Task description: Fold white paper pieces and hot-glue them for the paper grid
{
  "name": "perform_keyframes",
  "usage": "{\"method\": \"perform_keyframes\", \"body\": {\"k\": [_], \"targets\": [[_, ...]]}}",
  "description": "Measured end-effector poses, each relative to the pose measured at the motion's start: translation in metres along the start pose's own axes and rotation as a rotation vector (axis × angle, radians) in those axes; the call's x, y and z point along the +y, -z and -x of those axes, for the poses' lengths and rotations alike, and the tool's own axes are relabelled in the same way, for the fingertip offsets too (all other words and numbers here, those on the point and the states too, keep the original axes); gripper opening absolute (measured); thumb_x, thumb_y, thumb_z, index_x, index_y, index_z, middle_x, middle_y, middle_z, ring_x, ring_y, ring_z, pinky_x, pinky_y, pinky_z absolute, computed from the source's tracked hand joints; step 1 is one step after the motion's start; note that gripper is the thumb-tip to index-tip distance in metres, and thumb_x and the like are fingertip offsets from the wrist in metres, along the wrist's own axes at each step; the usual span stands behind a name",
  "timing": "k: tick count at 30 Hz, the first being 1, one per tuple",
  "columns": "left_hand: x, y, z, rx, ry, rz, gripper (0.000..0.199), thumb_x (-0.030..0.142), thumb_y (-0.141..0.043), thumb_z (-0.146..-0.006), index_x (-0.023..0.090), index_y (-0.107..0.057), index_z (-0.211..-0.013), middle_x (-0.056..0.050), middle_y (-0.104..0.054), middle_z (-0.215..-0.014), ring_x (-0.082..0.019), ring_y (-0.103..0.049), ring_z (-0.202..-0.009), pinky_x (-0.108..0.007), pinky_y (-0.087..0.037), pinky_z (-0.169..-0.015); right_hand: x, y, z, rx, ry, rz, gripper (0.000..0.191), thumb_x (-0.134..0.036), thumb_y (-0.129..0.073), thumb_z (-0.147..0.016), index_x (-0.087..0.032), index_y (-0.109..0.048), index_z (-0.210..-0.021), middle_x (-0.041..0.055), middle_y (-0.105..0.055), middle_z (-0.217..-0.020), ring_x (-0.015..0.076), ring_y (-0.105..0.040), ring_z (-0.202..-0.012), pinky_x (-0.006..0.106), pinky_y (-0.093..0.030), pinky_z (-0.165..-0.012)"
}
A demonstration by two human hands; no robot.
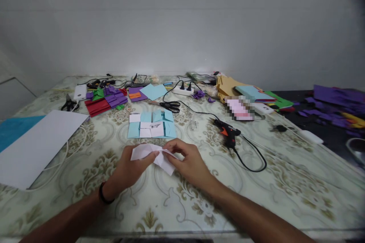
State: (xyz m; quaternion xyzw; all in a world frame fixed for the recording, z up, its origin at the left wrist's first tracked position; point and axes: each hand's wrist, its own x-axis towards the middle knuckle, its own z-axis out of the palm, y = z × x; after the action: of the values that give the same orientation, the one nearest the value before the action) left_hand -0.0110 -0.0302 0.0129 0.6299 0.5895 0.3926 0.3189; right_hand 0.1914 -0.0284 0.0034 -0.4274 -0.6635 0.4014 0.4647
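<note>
Between my hands is a creased piece of white paper [164,163], held just above the patterned tablecloth. My left hand [131,165] grips its left part, thumb on top and the other fingers hidden beneath. With thumb and fingertips, my right hand [186,157] pinches the paper near its middle fold. Right beyond the hands lie folded light-blue paper pieces [169,129] and folded white pieces [145,129], set side by side in a block. Black-handled scissors [171,106] rest behind that block.
A black glue gun [228,131] with its cord lies to the right. White sheets [42,148] and blue sheets [17,129] cover the left side. Farther back are red folded papers [97,107], a power strip [183,90] with plugs, and yellow paper [228,85].
</note>
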Motion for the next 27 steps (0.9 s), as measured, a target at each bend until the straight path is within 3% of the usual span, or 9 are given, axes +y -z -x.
{"method": "perform_keyframes", "body": {"k": [3,5,12,18,21,23,25,27], "targets": [[-0.005,-0.004,0.002,0.052,0.002,0.042,0.023,0.044,-0.079,-0.079,0.022,-0.076,-0.077,-0.006,-0.074,-0.076,-0.023,-0.068,-0.069,-0.03,-0.056,-0.058,0.001,0.0,0.0,0.011,0.0,-0.016,0.017,-0.012,-0.065,-0.084,-0.021,-0.071,-0.096,0.0012,-0.076,-0.088,0.0156,-0.071,-0.079,0.028,-0.055,-0.076],[-0.005,-0.003,0.002,0.002,-0.036,0.044,0.026,0.046,-0.077,-0.083,0.021,-0.073,-0.076,-0.004,-0.069,-0.07,-0.021,-0.064,-0.064,-0.029,-0.053,-0.055,0.002,-0.001,0.0,0.03,0.005,-0.028,0.021,-0.01,-0.064,-0.082,-0.021,-0.07,-0.098,0.0008,-0.076,-0.089,0.0152,-0.071,-0.079,0.027,-0.055,-0.076],[0.001,0.007,0.008,-0.163,-0.4,-0.044,0.025,0.032,-0.062,-0.1,0.019,-0.064,-0.08,0.0,-0.061,-0.073,-0.015,-0.057,-0.067,-0.027,-0.046,-0.065,-0.003,-0.003,0.005,0.1,0.101,0.073,0.022,-0.009,-0.06,-0.079,-0.022,-0.071,-0.094,-0.0003,-0.076,-0.087,0.0152,-0.07,-0.079,0.026,-0.054,-0.075],[0.001,0.003,0.012,-0.164,-0.424,-0.032,0.024,0.027,-0.061,-0.1,0.019,-0.06,-0.078,0.003,-0.053,-0.069,-0.013,-0.051,-0.063,-0.026,-0.042,-0.062,-0.009,-0.004,0.007,0.134,0.079,0.141,0.017,-0.013,-0.059,-0.079,-0.021,-0.07,-0.09,0.0008,-0.076,-0.085,0.0174,-0.07,-0.079,0.028,-0.054,-0.077],[0.002,0.001,0.013,-0.162,-0.409,-0.017,0.021,0.028,-0.062,-0.099,0.019,-0.064,-0.081,0.001,-0.061,-0.072,-0.015,-0.058,-0.065,-0.027,-0.047,-0.065,-0.01,-0.003,0.004,0.145,0.053,0.138,0.016,-0.015,-0.059,-0.08,-0.02,-0.07,-0.09,0.0014,-0.076,-0.085,0.0175,-0.07,-0.077,0.028,-0.054,-0.074],[0.005,0.005,0.013,-0.233,-0.38,0.028,0.013,0.031,-0.065,-0.096,0.02,-0.072,-0.1,-0.004,-0.074,-0.09,-0.021,-0.068,-0.08,-0.031,-0.053,-0.077,-0.011,0.001,0.0,0.148,0.047,0.153,0.016,-0.017,-0.058,-0.081,-0.02,-0.07,-0.091,0.0013,-0.076,-0.085,0.017,-0.069,-0.075,0.027,-0.053,-0.071],[0.006,0.012,0.01,-0.435,-0.355,0.109,0.041,0.04,-0.075,-0.09,0.024,-0.07,-0.127,-0.008,-0.077,-0.118,-0.028,-0.07,-0.104,-0.037,-0.055,-0.09,-0.013,0.008,-0.004,0.134,0.05,0.185,0.016,-0.017,-0.058,-0.082,-0.02,-0.071,-0.091,0.0007,-0.076,-0.083,0.0163,-0.068,-0.073,0.026,-0.051,-0.069],[0.005,0.018,0.004,-0.584,-0.245,0.321,0.056,0.053,-0.073,-0.09,0.023,-0.067,-0.136,-0.011,-0.074,-0.128,-0.031,-0.069,-0.112,-0.04,-0.055,-0.097,-0.015,0.014,-0.007,0.114,0.06,0.222,0.017,-0.016,-0.057,-0.082,-0.02,-0.071,-0.092,0.0002,-0.076,-0.083,0.016,-0.068,-0.072,0.026,-0.051,-0.069]]}}
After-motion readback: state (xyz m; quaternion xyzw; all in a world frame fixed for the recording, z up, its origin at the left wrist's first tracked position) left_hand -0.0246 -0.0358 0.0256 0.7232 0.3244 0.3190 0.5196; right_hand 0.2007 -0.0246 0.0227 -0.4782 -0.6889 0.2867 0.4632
